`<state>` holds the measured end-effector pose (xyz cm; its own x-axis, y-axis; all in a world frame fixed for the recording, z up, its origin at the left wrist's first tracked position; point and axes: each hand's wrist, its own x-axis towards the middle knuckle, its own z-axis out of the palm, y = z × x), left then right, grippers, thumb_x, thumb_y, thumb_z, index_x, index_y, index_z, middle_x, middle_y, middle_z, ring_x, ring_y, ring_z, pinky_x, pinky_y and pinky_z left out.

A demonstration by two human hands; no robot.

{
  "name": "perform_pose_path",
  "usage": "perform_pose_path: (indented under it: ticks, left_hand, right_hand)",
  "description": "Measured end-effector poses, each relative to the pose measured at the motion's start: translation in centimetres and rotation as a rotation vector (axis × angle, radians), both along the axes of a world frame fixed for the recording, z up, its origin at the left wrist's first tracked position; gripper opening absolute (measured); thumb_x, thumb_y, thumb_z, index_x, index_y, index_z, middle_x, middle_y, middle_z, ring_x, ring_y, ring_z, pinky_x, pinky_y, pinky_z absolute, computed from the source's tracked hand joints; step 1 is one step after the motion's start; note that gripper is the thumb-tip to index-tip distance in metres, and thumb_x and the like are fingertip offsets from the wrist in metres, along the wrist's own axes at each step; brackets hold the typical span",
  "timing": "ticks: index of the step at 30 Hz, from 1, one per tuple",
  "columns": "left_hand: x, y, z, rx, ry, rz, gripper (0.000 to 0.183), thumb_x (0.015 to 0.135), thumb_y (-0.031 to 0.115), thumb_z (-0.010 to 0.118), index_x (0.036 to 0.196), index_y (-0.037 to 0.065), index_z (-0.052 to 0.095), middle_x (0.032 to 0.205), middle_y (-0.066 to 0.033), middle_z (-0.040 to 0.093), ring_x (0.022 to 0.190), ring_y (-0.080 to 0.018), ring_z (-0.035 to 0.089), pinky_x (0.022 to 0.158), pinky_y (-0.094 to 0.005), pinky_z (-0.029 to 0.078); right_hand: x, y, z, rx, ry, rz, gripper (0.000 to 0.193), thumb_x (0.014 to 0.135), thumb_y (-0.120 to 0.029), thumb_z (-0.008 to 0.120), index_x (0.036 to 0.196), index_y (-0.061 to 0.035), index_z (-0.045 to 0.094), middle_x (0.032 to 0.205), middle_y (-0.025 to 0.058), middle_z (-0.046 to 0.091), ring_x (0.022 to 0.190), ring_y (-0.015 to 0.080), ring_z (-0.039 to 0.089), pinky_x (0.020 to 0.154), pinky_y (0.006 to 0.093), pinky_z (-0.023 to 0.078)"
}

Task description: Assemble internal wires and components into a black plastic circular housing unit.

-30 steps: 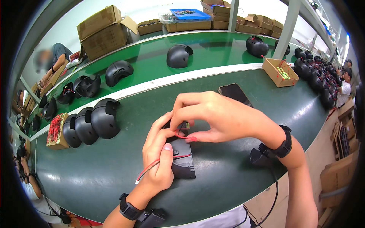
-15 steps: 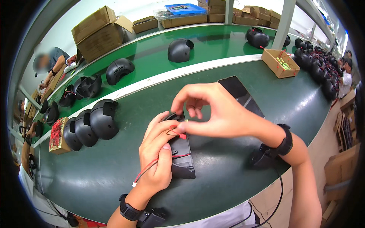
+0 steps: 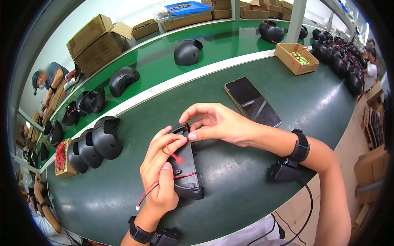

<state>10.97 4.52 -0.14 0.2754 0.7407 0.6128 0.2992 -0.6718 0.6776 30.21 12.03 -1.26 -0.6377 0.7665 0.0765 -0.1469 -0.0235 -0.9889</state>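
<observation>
A curved black plastic shell (image 3: 186, 158) is tilted above the table, its hollow inner side partly showing. My left hand (image 3: 156, 174) is closed around its left side, thumb across the inside. Over the fingers of that hand loops a thin wire ending in a small red connector (image 3: 178, 159). A red-and-black wire pair (image 3: 148, 191) crosses the shell, passes under my thumb and ends in a white plug (image 3: 137, 208) by the wrist. At the shell's far end, my right hand (image 3: 219, 125) has thumb and index finger closed about the rim; a small yellowish bit shows under the thumb.
A phone (image 3: 252, 101) lies beyond my right hand. Three black shells (image 3: 107, 137) stand at left beside a box of red parts (image 3: 62, 158). A cardboard box with green cells (image 3: 297, 59) sits far right. More shells rest on the green conveyor (image 3: 156, 74). Co-workers sit left and far right.
My right hand has come lower, and its fingers have closed at the shell's far end. The wire with the red connector now hangs a little lower over my left fingers. The view has shifted slightly.
</observation>
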Motion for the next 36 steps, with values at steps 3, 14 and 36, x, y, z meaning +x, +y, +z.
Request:
perform_pose_path:
  ticks: [3,14,36]
  left_hand:
    - [0.4,-0.2,0.4,-0.026,0.019,0.053,0.038,0.083,0.013,0.036,0.102,-0.007,0.063,0.105,-0.0188,0.059,0.113,-0.0408,0.051,0.101,-0.0474,0.034]
    - [-0.4,-0.2,0.2,-0.022,0.074,0.063,0.041,0.085,0.022,0.037,0.097,-0.006,0.064,0.101,-0.0190,0.061,0.111,-0.0402,0.053,0.095,-0.0442,0.040]
    - [-8.9,0.5,0.0,-0.103,-0.090,0.067,0.037,0.074,0.007,0.039,0.096,-0.008,0.064,0.098,-0.0189,0.062,0.109,-0.0410,0.054,0.098,-0.0445,0.040]
  right_hand:
    - [0.3,0.1,0.0,-0.007,0.016,0.062,0.044,0.077,0.001,0.070,0.116,-0.0037,0.049,0.113,0.0033,0.049,0.091,0.0100,0.052,0.081,0.0244,0.046]
    - [0.0,1.4,-0.3,-0.016,0.058,0.165,0.036,0.077,-0.003,0.072,0.106,-0.0028,0.050,0.106,0.0054,0.049,0.079,0.0089,0.053,0.072,0.0234,0.048]
    - [3.5,24.7,4.3,1.601,-1.691,-0.114,0.073,0.058,-0.004,0.073,0.124,-0.0203,0.047,0.124,0.0016,0.051,0.106,0.0239,0.054,0.080,0.0366,0.048]
